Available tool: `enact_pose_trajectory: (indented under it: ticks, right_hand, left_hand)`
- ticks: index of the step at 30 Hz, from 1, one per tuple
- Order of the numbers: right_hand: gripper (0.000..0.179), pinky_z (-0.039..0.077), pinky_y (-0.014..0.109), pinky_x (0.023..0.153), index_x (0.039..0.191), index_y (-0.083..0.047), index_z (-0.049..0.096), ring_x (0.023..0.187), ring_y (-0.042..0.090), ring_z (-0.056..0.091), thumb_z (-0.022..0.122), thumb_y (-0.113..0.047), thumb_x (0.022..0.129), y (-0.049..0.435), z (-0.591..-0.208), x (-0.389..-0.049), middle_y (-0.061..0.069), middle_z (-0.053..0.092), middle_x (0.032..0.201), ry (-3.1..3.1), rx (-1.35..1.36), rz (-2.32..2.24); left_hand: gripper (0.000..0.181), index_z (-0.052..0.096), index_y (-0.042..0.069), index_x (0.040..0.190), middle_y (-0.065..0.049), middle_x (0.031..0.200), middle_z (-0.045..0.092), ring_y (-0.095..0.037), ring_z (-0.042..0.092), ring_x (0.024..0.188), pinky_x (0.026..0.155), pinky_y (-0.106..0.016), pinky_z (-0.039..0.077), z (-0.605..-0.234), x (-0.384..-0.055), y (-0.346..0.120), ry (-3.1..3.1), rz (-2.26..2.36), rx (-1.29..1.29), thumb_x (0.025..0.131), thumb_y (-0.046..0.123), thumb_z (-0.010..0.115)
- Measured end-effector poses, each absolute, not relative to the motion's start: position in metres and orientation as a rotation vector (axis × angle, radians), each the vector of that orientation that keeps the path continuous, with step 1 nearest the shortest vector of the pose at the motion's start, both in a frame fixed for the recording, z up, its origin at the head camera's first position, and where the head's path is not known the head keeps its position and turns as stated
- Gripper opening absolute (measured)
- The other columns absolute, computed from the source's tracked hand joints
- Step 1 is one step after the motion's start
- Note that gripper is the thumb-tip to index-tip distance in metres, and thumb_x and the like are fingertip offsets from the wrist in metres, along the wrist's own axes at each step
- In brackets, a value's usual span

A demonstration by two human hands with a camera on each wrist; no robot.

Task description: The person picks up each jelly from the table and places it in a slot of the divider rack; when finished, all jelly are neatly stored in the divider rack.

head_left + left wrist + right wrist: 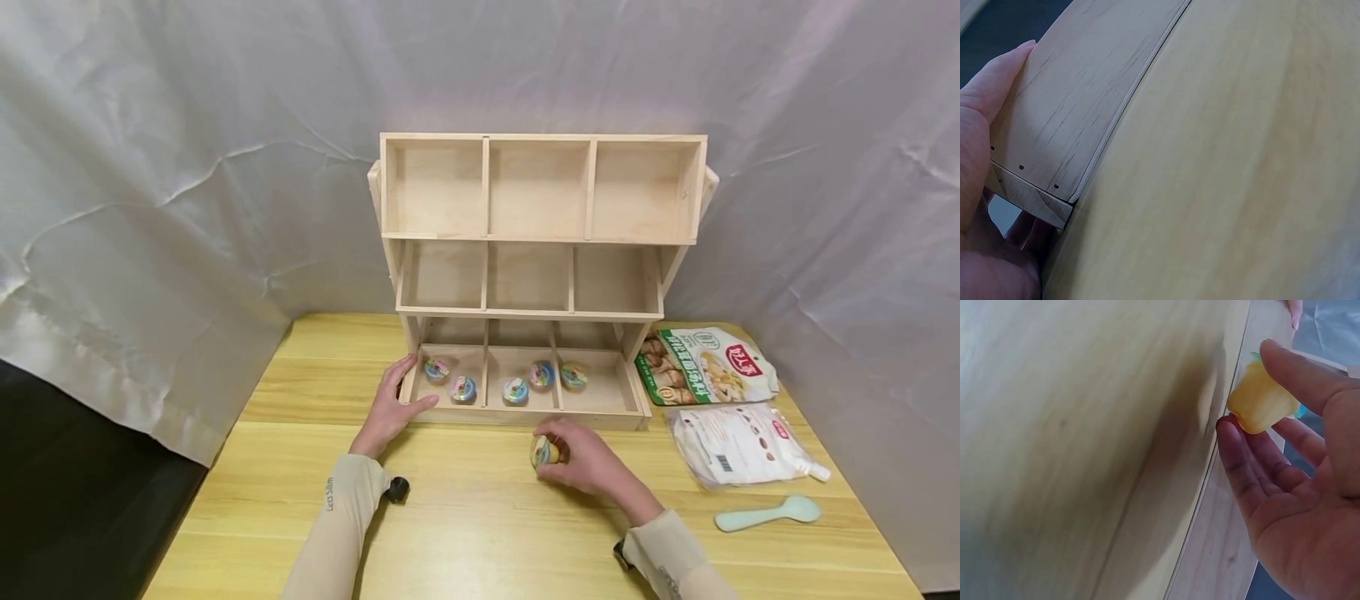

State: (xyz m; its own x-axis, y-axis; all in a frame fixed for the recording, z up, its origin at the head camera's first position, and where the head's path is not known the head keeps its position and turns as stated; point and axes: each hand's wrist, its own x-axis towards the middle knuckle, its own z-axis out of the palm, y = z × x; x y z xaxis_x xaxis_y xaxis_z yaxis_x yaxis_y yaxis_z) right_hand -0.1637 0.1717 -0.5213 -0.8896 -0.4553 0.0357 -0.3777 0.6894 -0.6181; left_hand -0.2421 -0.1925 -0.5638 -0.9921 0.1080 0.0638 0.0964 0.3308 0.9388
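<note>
A wooden three-tier rack [540, 421] stands at the back of the table, each tier split into three compartments. My left hand [386, 417] grips the left front corner of its bottom tier, thumb along the front board [1085, 94] and fingers round the side. In front of the rack, my right hand [588, 462] pinches a small yellow jelly cup [1263, 400] between thumb and fingertips, its printed lid facing left in the head view. Similar jelly cups lie in the bottom tier: two at left, two in the middle [515, 391], one at right [573, 376].
Right of the rack lies a green and white food pouch [708, 367]. Nearer is a white spouted pouch [742, 446], and below it a pale green spoon [768, 513]. Grey curtains [187, 167] hang behind and beside the wooden table [465, 525].
</note>
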Motion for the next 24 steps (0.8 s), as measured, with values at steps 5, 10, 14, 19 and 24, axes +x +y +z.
enact_pose_trajectory:
  ticks: [5,10,14,19,24]
  right_hand:
    - [0.052,0.055,0.024,0.077,0.131,-0.008,0.065,0.09,0.013,0.061,0.086,-0.022,0.085,0.174,-0.519,-0.165,-0.001,0.067,0.103,2.732,-0.639,-1.073]
    - [0.055,0.057,0.028,0.082,0.134,-0.008,0.064,0.094,0.015,0.063,0.086,-0.023,0.086,0.175,-0.516,-0.166,0.0,0.068,0.106,2.701,-0.588,-1.167]
    - [0.054,0.058,0.03,0.087,0.133,-0.009,0.064,0.097,0.016,0.064,0.086,-0.021,0.086,0.177,-0.513,-0.167,0.0,0.068,0.108,2.702,-0.537,-1.226]
    - [0.052,0.059,0.038,0.094,0.133,-0.012,0.063,0.101,0.016,0.065,0.085,-0.022,0.086,0.18,-0.511,-0.169,-0.001,0.067,0.111,2.714,-0.46,-1.268]
    - [0.059,0.058,0.043,0.097,0.138,-0.011,0.061,0.103,0.019,0.066,0.086,-0.022,0.086,0.183,-0.508,-0.17,0.004,0.069,0.116,2.768,-0.433,-1.316]
  left_hand:
    - [0.09,0.032,0.022,0.163,-0.002,0.17,0.021,-0.03,0.018,0.158,0.129,-0.056,0.016,-0.563,-0.241,-0.193,2.539,1.81,0.199,0.089,0.037,0.083]
    - [0.091,0.032,0.022,0.163,-0.002,0.17,0.02,-0.03,0.018,0.158,0.129,-0.055,0.017,-0.564,-0.241,-0.194,2.535,1.809,0.2,0.089,0.038,0.083]
    - [0.091,0.033,0.023,0.162,-0.001,0.17,0.021,-0.03,0.019,0.158,0.129,-0.056,0.017,-0.564,-0.241,-0.193,2.543,1.805,0.195,0.088,0.038,0.084]
    - [0.091,0.033,0.024,0.162,-0.001,0.17,0.021,-0.03,0.019,0.158,0.129,-0.056,0.017,-0.564,-0.241,-0.193,2.54,1.809,0.192,0.088,0.037,0.084]
    - [0.091,0.033,0.02,0.162,-0.004,0.17,0.021,-0.032,0.018,0.158,0.129,-0.058,0.016,-0.564,-0.241,-0.192,2.54,1.821,0.208,0.089,0.035,0.084]
